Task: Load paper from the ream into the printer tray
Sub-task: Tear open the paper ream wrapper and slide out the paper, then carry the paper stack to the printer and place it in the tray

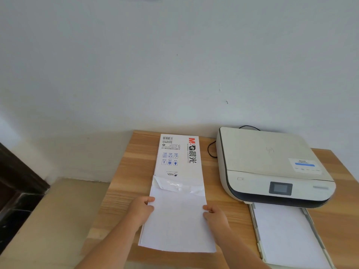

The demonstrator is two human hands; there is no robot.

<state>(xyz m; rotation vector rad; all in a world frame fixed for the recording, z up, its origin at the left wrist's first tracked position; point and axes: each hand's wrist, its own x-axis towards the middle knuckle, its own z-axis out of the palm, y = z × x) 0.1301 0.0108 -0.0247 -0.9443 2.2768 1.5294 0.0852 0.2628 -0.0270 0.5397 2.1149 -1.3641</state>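
Note:
A white ream wrapper [179,156] with red and black print lies on the wooden table, its near end torn open. A stack of white paper [178,224] sticks out of that end toward me. My left hand [141,208] grips the stack's left edge and my right hand [214,213] grips its right edge. To the right stands a cream printer [272,166]. Its paper tray [256,230] is pulled out toward me with white sheets [289,235] lying in it.
The wooden table [124,181] stands against a pale wall. A black cable [210,150] loops behind the printer's left side. The table's left edge drops to a tan floor [48,220], with dark furniture [17,185] at far left.

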